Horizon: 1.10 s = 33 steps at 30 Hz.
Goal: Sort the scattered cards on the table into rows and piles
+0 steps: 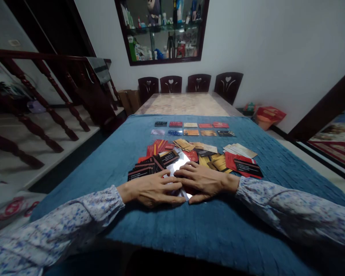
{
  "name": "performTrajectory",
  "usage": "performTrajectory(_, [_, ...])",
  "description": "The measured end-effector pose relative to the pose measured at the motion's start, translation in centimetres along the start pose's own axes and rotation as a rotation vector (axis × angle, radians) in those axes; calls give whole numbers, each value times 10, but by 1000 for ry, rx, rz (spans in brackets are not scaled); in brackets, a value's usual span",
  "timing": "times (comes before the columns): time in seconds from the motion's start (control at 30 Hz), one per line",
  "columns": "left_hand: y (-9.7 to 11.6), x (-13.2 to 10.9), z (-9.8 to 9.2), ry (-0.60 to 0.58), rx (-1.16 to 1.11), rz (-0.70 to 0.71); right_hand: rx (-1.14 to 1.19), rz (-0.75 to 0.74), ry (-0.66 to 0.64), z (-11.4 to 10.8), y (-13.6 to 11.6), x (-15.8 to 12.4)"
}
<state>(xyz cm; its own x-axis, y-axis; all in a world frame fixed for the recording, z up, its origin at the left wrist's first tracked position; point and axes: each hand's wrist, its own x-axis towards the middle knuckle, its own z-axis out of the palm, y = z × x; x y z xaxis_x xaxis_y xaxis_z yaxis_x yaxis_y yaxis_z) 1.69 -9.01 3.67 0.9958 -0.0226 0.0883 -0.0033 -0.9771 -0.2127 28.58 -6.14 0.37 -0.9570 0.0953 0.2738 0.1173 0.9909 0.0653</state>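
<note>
My left hand and my right hand lie flat, fingers stretched and meeting, on shiny silver cards at the near end of a loose heap of cards on the blue cloth. Black cards fan out just beyond my left hand. Red and black cards lie beside my right wrist. Further off, two neat rows of single cards are laid out across the cloth. Both sleeves are pale with a small blue print.
The blue cloth covers the near part of a long table; its bare marble top continues to several dark chairs at the wall. A wooden stair railing stands left. A glass wall cabinet hangs above.
</note>
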Motion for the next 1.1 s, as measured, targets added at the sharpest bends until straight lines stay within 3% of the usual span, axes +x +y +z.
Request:
performTrajectory(0.13, [-2, -10, 1, 39, 43, -19, -59, -18, -18, 6, 8, 18])
performTrajectory(0.33, [-9, -32, -3, -43, 84, -101, -119, 2, 10, 11, 17, 45])
performTrajectory(0.6, [-24, -65, -4, 93, 166, -95, -149, 46, 57, 26, 29, 84])
performTrajectory(0.9, [-52, -114, 4, 41, 123, -265, -159, 194, 11, 41, 36, 128])
performTrajectory(1.1, [-71, -132, 7, 30, 149, -323, -135, 287, 16, 48, 39, 147])
